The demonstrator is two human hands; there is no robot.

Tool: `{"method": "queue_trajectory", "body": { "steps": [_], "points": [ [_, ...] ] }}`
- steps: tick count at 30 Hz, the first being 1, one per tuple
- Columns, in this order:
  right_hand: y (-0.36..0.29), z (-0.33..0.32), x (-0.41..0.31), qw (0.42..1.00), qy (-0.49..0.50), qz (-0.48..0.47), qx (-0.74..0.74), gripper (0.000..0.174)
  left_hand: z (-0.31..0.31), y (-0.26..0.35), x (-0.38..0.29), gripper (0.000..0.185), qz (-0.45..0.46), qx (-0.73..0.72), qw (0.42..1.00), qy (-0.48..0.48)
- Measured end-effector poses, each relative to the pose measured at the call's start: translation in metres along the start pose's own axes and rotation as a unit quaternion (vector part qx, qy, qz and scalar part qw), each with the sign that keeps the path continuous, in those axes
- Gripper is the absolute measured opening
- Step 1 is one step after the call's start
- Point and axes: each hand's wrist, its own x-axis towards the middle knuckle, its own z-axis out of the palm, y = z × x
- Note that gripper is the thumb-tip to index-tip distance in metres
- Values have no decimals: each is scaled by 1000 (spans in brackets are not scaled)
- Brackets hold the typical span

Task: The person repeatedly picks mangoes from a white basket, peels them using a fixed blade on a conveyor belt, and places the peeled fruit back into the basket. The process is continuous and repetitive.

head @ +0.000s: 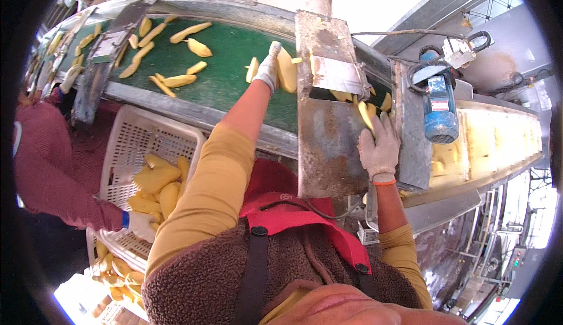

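My left hand (269,69), in a pale knit glove, is over the green conveyor belt (228,74), against a large peeled yellow root piece (286,70); whether its fingers grip it is unclear. A smaller yellow piece (252,70) lies just left of that hand. At the right end of the metal plate, my gloved right hand (381,142) touches a long yellow piece (366,116) beside the opening; its grip cannot be made out. More pieces lie in the opening under the white flap. Farther left on the belt several yellow pieces (182,81) are scattered.
A co-worker's gloved hand (141,226) is at a white plastic crate (112,158) holding yellow pieces. Another gloved hand (70,78) shows at the belt's far left. A rusty metal plate (330,149) spans the belt. A blue electric motor (440,114) and a chute (479,140) stand right.
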Motion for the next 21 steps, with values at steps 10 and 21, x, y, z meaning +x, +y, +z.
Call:
{"method": "queue_trajectory", "body": {
  "steps": [10,21],
  "points": [
    [-133,15,38,793,-11,125,596,60,52,-34,-183,89,372,240,886,-135],
    [-81,88,186,995,16,102,9,42,-26,-13,-203,79,542,608,581,12]
  ]
}}
